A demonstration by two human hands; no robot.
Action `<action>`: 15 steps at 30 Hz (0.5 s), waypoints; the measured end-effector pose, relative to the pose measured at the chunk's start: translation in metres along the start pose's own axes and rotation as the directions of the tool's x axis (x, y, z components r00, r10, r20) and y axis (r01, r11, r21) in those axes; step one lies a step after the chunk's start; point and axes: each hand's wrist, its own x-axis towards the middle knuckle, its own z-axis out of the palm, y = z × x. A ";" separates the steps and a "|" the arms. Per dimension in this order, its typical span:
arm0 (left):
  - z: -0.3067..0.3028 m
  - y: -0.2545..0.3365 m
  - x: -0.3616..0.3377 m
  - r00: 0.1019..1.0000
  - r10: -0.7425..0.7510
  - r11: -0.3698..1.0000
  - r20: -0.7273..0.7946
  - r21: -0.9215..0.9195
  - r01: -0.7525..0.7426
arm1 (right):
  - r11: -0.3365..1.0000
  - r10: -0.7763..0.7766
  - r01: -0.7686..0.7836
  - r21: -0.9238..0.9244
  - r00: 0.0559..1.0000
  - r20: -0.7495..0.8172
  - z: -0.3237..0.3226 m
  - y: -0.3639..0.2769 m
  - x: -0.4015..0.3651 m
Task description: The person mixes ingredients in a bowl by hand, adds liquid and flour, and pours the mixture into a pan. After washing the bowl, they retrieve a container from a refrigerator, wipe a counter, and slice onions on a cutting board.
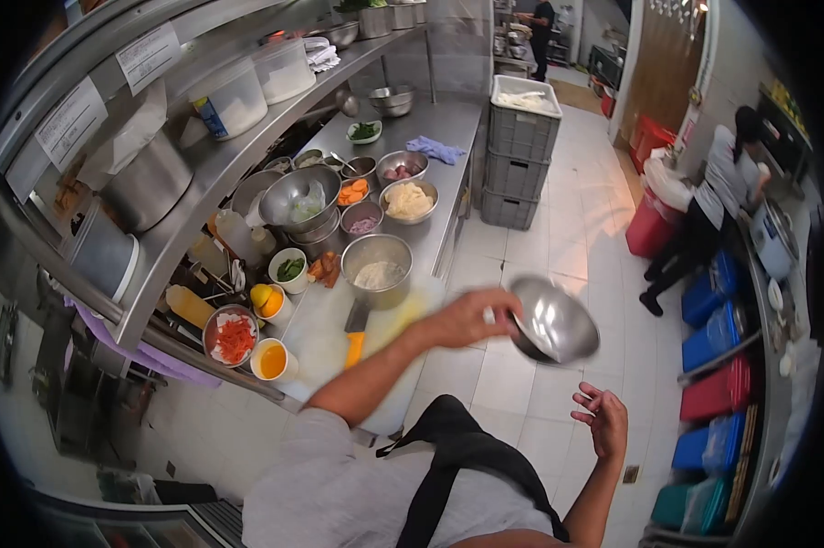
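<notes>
My left hand (pixel 471 318) grips the rim of a metal mixing bowl (pixel 558 320), tilted on its side and slightly blurred, out over the tiled floor. Below the bowl is my right hand (pixel 603 418), with loosely bent fingers apart and nothing in them. Under my left forearm lies a white cutting board (pixel 320 333) with a knife (pixel 355 345), its handle yellow and its blade dark. A deep metal pot (pixel 377 285) holding pale flour-like powder stands at the board's far edge. Close by are a cup of orange-yellow liquid (pixel 271 362) and a bowl of shredded red food (pixel 232 338).
Beyond the board, the steel counter (pixel 448 128) carries several bowls, among them sliced carrots (pixel 352 192) and a yellowish mash (pixel 408 200). A steel shelf (pixel 220 155) overhangs the left. Grey crates (pixel 521 164) are stacked past the counter. A co-worker (pixel 718 183) stands at the right.
</notes>
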 end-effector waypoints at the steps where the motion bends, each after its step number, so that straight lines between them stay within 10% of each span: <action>1: -0.027 0.001 0.020 0.994 0.055 0.992 -0.091 0.117 -0.044 | 0.999 0.017 -0.017 -0.027 1.000 0.002 -0.006 0.000 0.023; 6: -0.190 -0.009 0.128 0.838 0.248 0.918 -0.487 0.394 -0.043 | 0.989 0.148 -0.148 0.012 0.989 -0.019 -0.040 0.029 0.131; 10: -0.328 0.002 0.211 0.586 0.448 0.703 -0.675 0.671 0.235 | 0.911 0.289 -0.358 -0.203 0.907 -0.305 -0.100 0.116 0.210; 15: -0.506 -0.044 0.282 0.365 0.704 0.404 -0.609 0.766 0.500 | 0.468 0.516 -0.771 -0.433 0.636 -0.574 -0.172 0.213 0.250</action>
